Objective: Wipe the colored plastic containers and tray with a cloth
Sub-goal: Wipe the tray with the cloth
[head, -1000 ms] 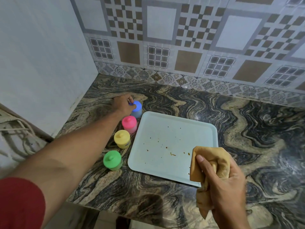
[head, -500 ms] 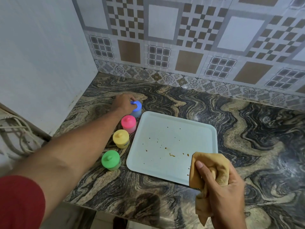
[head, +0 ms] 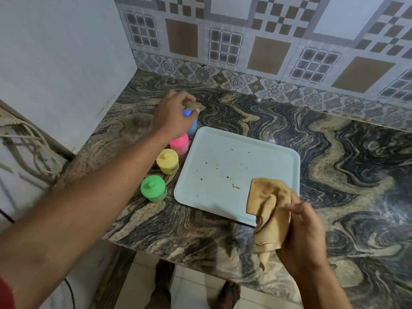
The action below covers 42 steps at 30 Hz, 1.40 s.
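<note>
Blue container, farthest in the row left of the tray, has just been gripped from above by the left hand; right hand clutches the cloth, so wiping starts here.

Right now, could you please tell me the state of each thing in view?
Blue container: lidded, gripped by left hand.
Pink container: lidded, upright.
Yellow container: lidded, upright.
Green container: lidded, upright.
Tray: flat, crumb-speckled.
Cloth: crumpled, held in right hand.
</note>
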Available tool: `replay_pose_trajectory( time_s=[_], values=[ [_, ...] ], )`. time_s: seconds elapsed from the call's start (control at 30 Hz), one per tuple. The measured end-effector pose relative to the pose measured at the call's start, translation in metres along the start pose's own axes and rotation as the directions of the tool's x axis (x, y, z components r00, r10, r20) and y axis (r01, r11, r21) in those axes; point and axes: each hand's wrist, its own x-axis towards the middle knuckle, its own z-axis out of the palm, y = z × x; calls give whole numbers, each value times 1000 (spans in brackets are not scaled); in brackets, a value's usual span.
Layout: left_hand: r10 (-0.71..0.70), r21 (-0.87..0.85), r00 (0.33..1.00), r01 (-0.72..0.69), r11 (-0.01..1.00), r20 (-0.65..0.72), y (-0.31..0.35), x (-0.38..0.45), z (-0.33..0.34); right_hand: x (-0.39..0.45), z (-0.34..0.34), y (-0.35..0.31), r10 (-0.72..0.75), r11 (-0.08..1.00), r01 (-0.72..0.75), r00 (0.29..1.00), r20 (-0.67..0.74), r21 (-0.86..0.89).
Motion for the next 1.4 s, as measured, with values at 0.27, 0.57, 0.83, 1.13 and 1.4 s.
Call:
replay_pose_trajectory(
  time_s=[0.27,0.57,0.83,1.13,1.4],
  values=[
    [-217,-479,965,260,838,145,58,-155,-11,30,3,-5,261,957,-266,964,57,117],
    [-475,-773,792,557,304,384,104,-227,14,24,-1,7,191,946,-125,961,200,-300],
    [-431,-721,856,489,492,286,108,-251,30,20,-26,8,132,770,98,942,308,-631],
    [-160,-48,984,163,985,74,31,-285,60,78,3,6,30,609,266,934,357,-747],
    [-87,71,995,83,994,52,7,-291,78,141,32,81,167,-215,875,471,866,-435]
  ],
)
